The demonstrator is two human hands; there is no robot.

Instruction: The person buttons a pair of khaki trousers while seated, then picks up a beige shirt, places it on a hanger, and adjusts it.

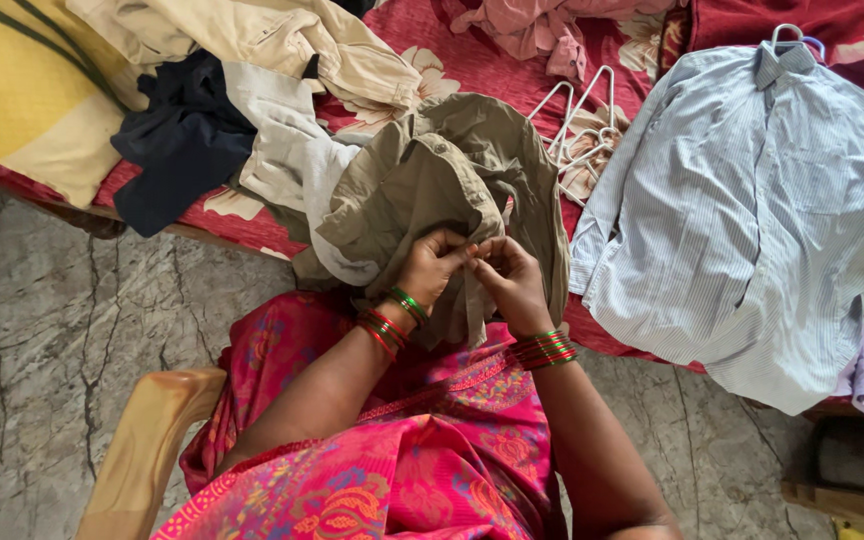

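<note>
An olive-khaki shirt (pixel 432 180) hangs off the bed edge onto my lap. My left hand (pixel 432 265) pinches a fold of its fabric near the middle. My right hand (pixel 510 280) grips the same fabric just to the right, fingertips touching the left hand's. Both wrists wear red and green bangles. What lies between the fingertips is too small to tell.
A light blue striped shirt (pixel 742 220) on a hanger lies on the red floral bed (pixel 452 60) at right. White hangers (pixel 577 130) lie beside it. Beige, navy and pink clothes are piled at the back. A wooden chair arm (pixel 147 440) is at lower left; marble floor below.
</note>
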